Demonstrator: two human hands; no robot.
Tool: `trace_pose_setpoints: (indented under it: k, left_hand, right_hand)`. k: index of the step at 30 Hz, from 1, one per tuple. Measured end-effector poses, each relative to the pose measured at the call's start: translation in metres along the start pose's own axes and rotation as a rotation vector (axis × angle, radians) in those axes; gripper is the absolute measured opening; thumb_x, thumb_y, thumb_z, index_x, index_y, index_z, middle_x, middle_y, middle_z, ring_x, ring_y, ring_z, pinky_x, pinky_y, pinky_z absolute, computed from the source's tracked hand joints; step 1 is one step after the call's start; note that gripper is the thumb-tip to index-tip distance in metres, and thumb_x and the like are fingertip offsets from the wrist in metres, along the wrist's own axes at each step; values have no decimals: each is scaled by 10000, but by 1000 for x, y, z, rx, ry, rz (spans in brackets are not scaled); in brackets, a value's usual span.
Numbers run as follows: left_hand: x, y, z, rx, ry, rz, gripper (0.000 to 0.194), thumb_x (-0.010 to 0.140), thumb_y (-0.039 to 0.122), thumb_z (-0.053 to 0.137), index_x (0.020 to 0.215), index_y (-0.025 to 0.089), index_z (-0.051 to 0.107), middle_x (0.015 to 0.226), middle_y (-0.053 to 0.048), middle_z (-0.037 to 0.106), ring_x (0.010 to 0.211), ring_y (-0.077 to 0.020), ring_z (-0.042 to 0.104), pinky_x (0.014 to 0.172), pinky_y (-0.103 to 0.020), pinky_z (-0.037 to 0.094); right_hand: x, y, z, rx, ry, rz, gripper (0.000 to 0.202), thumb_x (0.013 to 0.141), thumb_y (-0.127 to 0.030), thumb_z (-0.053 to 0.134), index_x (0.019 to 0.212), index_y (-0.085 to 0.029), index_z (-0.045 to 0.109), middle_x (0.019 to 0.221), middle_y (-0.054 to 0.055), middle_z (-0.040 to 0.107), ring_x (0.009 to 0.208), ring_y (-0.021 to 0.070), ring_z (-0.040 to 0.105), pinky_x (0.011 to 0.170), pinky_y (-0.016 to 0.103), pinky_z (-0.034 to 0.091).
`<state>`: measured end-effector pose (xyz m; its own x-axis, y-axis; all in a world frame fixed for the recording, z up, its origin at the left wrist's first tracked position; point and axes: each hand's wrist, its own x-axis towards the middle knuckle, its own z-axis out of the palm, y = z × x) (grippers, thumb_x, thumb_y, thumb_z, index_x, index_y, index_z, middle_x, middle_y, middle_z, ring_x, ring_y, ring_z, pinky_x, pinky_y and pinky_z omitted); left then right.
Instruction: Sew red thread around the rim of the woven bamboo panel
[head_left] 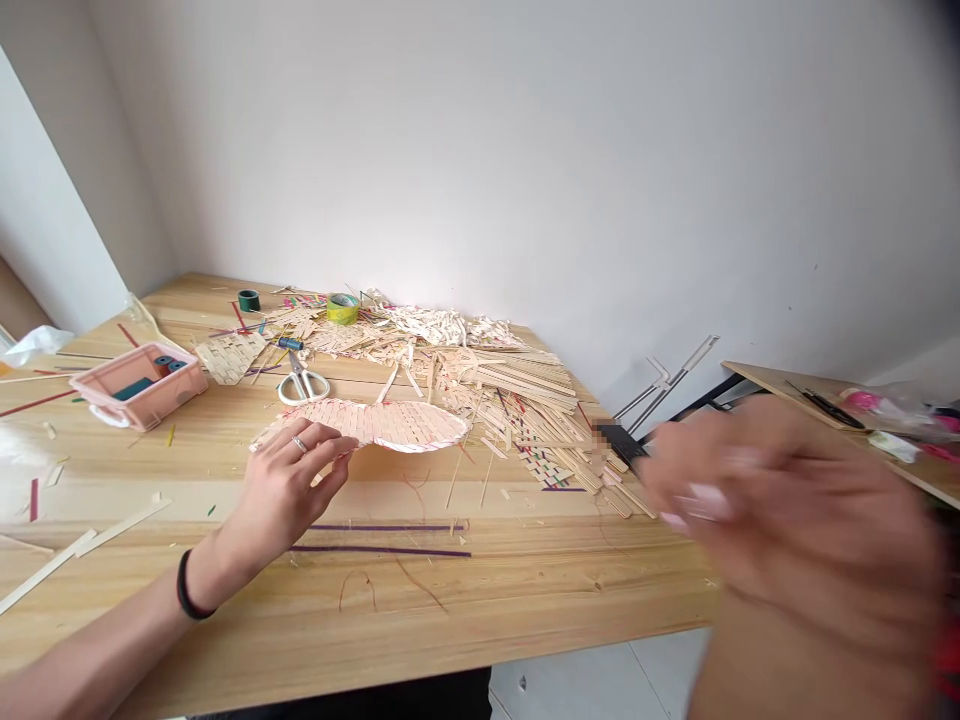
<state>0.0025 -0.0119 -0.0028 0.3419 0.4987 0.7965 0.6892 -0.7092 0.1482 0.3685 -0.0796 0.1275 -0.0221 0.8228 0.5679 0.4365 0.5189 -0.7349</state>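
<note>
My left hand [289,480], with a ring and a black wrist band, pinches the near edge of a woven bamboo-strip piece [405,425] with a curved, pale bound rim. The piece is tilted above the wooden table. Close to the camera on the right, my right hand [780,500] is raised well away from it and blurred. Its thumb and fingers are pressed together; whatever they may hold is too small to make out. White-handled scissors [304,382] lie just behind the woven piece. Two purple strips [382,550] and loose reddish threads [405,570] lie in front of it.
A pink basket [142,390] with spools stands at the left, beside a small woven sheet [231,357]. Yellow tape [343,309] and green tape [249,300] sit at the back. Bamboo strips and shavings [450,335] are heaped along the wall. Another table [787,385] stands at the right.
</note>
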Motion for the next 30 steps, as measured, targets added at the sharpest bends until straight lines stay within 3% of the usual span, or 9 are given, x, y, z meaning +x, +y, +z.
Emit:
trace_pose_setpoints:
  k: [2, 3, 5, 8, 14, 30]
  left_hand:
    - [-1, 0, 1, -6, -3, -8, 137, 971, 149, 645, 1033, 238, 729, 936, -14, 770, 830, -167, 696, 829, -320, 565]
    - [-1, 0, 1, -9, -5, -10, 136, 970, 147, 644, 1023, 237, 731, 935, -15, 768, 829, -167, 693, 830, -321, 565]
    - [-2, 0, 2, -9, -8, -8, 136, 967, 137, 644, 1016, 233, 727, 935, -17, 766, 824, -166, 687, 832, -324, 562]
    - [-2, 1, 1, 2, -2, 7, 145, 961, 118, 648, 1023, 230, 715, 929, -13, 765, 815, -166, 678, 824, -324, 554]
    - [-1, 4, -1, -3, -40, 22, 143, 954, 101, 657, 1020, 224, 690, 927, -16, 746, 810, -176, 655, 772, -322, 526]
    - [-2, 3, 1, 11, -67, 55, 136, 955, 126, 665, 1051, 218, 693, 947, -17, 743, 818, -177, 662, 776, -326, 524]
  right_hand:
    - [16, -12, 63, 25, -213, -132, 119, 997, -279, 683, 882, -251, 669, 740, 17, 614, 650, 142, 590, 595, 302, 487]
    - [22, -13, 91, -49, -258, -194, 102, 998, -197, 648, 916, -241, 691, 810, 20, 642, 729, 144, 616, 664, 302, 506]
    - [30, -6, 135, -148, -312, -273, 141, 992, -121, 604, 937, -208, 699, 885, 26, 647, 774, 136, 609, 688, 280, 493]
    - [33, 17, 169, -172, -399, -279, 142, 1009, -114, 589, 939, -185, 690, 955, 32, 642, 820, 131, 607, 757, 274, 496]
    - [21, 46, 180, -118, -441, -239, 146, 1010, -97, 556, 926, -175, 647, 1001, 46, 619, 898, 145, 614, 809, 274, 499]
    - [18, 53, 185, -172, -432, -301, 147, 974, -54, 591, 884, -166, 625, 950, 25, 585, 846, 136, 563, 832, 271, 470]
